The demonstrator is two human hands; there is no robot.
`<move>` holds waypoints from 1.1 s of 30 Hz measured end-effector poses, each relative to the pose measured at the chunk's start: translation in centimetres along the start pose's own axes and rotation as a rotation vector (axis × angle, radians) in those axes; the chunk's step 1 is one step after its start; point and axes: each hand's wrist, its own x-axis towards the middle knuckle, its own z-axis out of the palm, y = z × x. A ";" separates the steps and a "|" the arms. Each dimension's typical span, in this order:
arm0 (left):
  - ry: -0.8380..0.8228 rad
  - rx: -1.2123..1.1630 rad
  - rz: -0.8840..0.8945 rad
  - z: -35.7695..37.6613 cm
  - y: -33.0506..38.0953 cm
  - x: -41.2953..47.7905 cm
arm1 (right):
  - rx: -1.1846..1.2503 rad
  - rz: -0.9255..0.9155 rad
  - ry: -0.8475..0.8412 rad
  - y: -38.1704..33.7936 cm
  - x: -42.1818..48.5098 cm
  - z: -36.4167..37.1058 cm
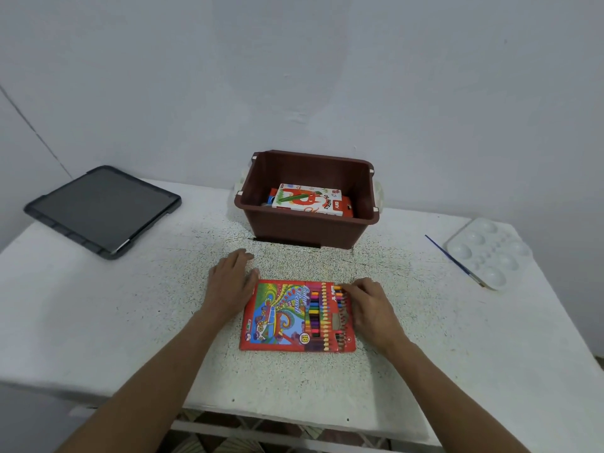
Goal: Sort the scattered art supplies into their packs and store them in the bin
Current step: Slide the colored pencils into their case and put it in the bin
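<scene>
Fingertips of the right hand [372, 308] bend down onto the pencil ends at the upper right corner of the colour pencil pack [281, 322]; whether they pinch one pencil or only press on the row cannot be told. The left hand [230, 282] lies flat and released on the worktop [130, 322], its thumb against the pack's upper left corner, bracing it.

The pack sits flat at the frame's centre, between the hands, with the colour pencils [314, 310] in a row in its window. The step looks like seating the last pencils. It would go best if the left hand holds the pack from sliding while the right nudges the ends level and then closes the flap, so that nothing spills on the lift.

Above the pack stands the brown bin [307, 232], with an oil pastel box [309, 199] already inside. A paintbrush [452, 258] and a white palette [490, 253] lie at the right edge, probably next. A tablet [101, 209] rests at upper left.
</scene>
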 end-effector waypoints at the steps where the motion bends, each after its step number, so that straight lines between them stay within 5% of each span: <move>1: -0.032 0.033 0.000 -0.2 0.0 0.6 | 0.009 0.001 -0.003 0.0 -0.1 0.0; 10: -0.236 0.365 0.048 -1.1 0.8 4.8 | 0.110 0.120 -0.004 -1.1 0.2 -0.7; 22: -0.043 0.440 0.325 -0.2 0.4 4.4 | 0.127 0.125 -0.032 -1.4 0.0 -1.0; 28: 0.082 0.335 0.429 -0.2 1.2 3.8 | 0.108 0.122 -0.073 -1.5 -0.1 -1.5; 33: 0.089 -0.211 0.333 -0.7 3.4 2.5 | 0.073 0.133 -0.057 -1.6 0.9 -1.4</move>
